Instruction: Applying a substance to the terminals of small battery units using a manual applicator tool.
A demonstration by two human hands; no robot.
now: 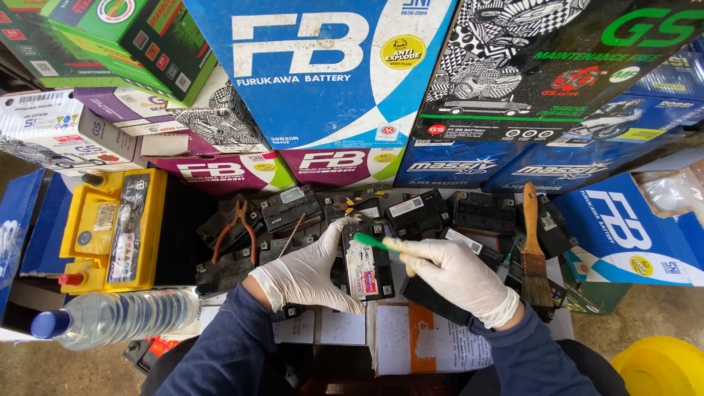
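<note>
The left hand [312, 273], in a thin white rubber glove, was curled around a small black boxy battery [368, 262] standing on paper-covered boards [411, 339], fingers closed on its side. The gloved right hand [456, 276] pinched a green-handled toothbrush [376, 243] against the battery's top. More dusty black batteries [418, 213] lay behind, beneath stacked glossy cartons [323, 81]. A wooden paintbrush [533, 249], orange-handled pliers [236, 227] and a clear plastic bottle [117, 317] lay nearby.
</note>
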